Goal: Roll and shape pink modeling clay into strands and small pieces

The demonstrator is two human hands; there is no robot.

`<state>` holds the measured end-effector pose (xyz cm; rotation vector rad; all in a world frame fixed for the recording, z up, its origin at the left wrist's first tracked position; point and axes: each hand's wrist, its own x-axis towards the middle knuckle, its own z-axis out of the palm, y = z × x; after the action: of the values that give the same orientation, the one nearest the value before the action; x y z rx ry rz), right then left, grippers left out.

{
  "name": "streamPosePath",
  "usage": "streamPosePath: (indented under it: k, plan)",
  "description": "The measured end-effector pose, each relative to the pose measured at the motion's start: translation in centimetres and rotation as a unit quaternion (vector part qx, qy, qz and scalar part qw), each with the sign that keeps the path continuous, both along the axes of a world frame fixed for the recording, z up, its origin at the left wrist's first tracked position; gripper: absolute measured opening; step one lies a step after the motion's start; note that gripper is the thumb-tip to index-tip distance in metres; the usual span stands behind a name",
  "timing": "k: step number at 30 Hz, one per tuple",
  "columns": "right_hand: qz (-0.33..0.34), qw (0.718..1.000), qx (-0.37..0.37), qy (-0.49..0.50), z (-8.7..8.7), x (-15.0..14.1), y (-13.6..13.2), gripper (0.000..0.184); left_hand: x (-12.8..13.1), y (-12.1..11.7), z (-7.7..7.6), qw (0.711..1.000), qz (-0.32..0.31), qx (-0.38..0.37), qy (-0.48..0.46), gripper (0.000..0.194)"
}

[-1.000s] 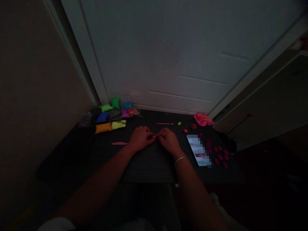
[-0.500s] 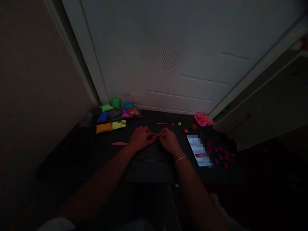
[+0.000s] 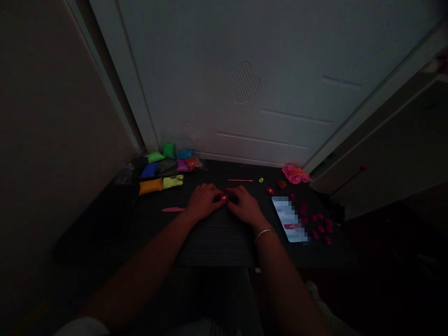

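Observation:
A small red clay flower (image 3: 224, 198) with a yellow centre sits between my two hands, low over the dark table. My left hand (image 3: 204, 200) pinches its left side between thumb and forefinger. Just to its right is my right hand (image 3: 246, 204), with thumb and forefinger parted and the tips close to the flower's edge; the dim light hides whether they touch it. A pink plastic clay knife (image 3: 172, 209) lies by my left wrist, partly covered by it. Beyond my hands lies a thin pink stick tool (image 3: 240, 180).
A lit phone (image 3: 287, 218) lies on the right beside several dark pink clay pieces (image 3: 320, 228). Behind it are a red piece (image 3: 270, 191), a brown ball (image 3: 282, 185), a yellow-green bit (image 3: 261, 180) and a pink flower (image 3: 296, 174). Coloured clay packs (image 3: 150, 186) lie left.
My right thumb and forefinger have parted and drawn slightly away from the flower, which now shows its red top and yellow centre. My left hand has hardly moved.

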<state>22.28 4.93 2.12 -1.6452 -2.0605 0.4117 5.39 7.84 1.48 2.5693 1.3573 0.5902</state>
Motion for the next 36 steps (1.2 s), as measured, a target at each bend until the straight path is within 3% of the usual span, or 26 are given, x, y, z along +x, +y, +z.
streamPosePath:
  k: [5,8,13,19,24,31,34,36]
  plan:
    - [0.003,1.0,-0.003,-0.03,0.1,-0.1,-0.2,0.043,0.0,0.2,0.1,0.996,0.002,-0.052,-0.075,0.03]
    - [0.009,0.999,0.019,-0.027,0.1,-0.2,-0.1,0.04,0.1,0.3,0.1,0.979,-0.008,-0.119,-0.164,0.027]
    - [0.002,0.997,0.074,0.005,0.0,-0.4,0.0,0.036,0.4,0.4,0.6,0.909,0.001,-0.251,-0.331,0.028]
    - [0.0,0.994,0.101,0.03,-0.1,-0.4,-0.1,0.038,0.4,0.1,0.9,0.803,-0.008,-0.363,-0.473,0.031]
    - [0.006,0.994,0.102,0.026,-0.2,-0.6,-0.1,0.039,0.5,-0.1,0.8,0.749,0.02,-0.399,-0.529,0.027]
    - [0.025,0.994,0.098,0.029,-0.2,-0.7,-0.2,0.043,0.8,-0.3,1.1,0.709,0.044,-0.414,-0.569,0.029]
    - [0.024,0.991,0.109,0.072,-0.2,-0.7,-0.1,0.049,0.6,-0.2,1.3,0.684,0.054,-0.418,-0.596,0.028]
    - [0.015,0.988,0.115,0.102,-0.2,-0.6,0.0,0.043,0.5,-0.2,1.4,0.678,0.059,-0.419,-0.601,0.029]
